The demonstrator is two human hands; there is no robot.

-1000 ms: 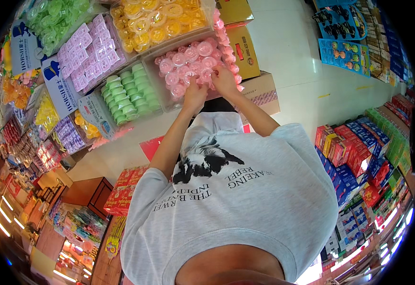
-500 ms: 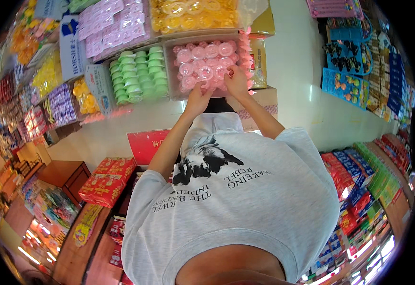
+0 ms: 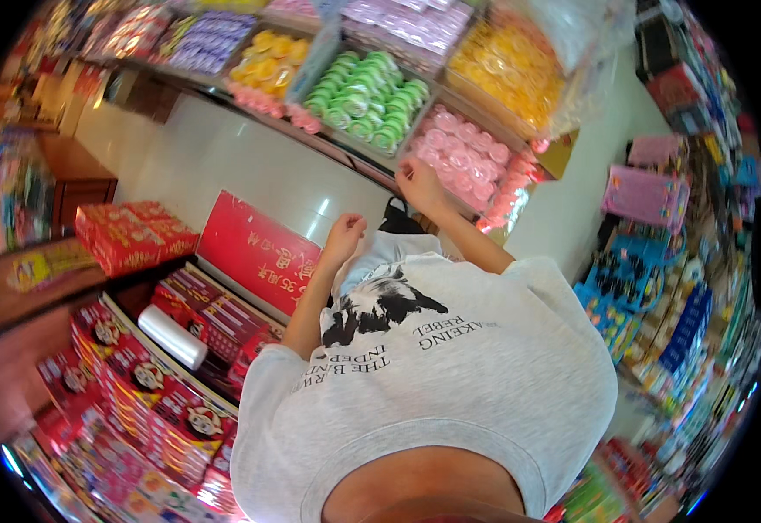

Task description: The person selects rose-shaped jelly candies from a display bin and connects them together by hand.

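My right hand (image 3: 417, 180), fingers curled in, hovers at the near left corner of a box of pink round plastic-wrapped pieces (image 3: 459, 155); I see nothing in it. Lower and to the left, my left hand (image 3: 344, 235) is held in the air before my body, loosely closed, with no object showing. Beyond the right hand is a box of stacked green round pieces (image 3: 365, 100). A box of yellow-orange wrapped pieces (image 3: 507, 74) stands behind the pink ones.
On the display's left lie small yellow packs (image 3: 269, 59) and purple-white packets (image 3: 208, 44). A red carton flap (image 3: 258, 253) rises at my left, beside red gift boxes (image 3: 132, 235) and a clear plastic roll (image 3: 172, 336). Racks of goods (image 3: 642, 270) line the right.
Both hands have come away from the pink pieces; the left has drawn back and down, the right stays near the box's edge. My view has turned, so the display sits farther right.
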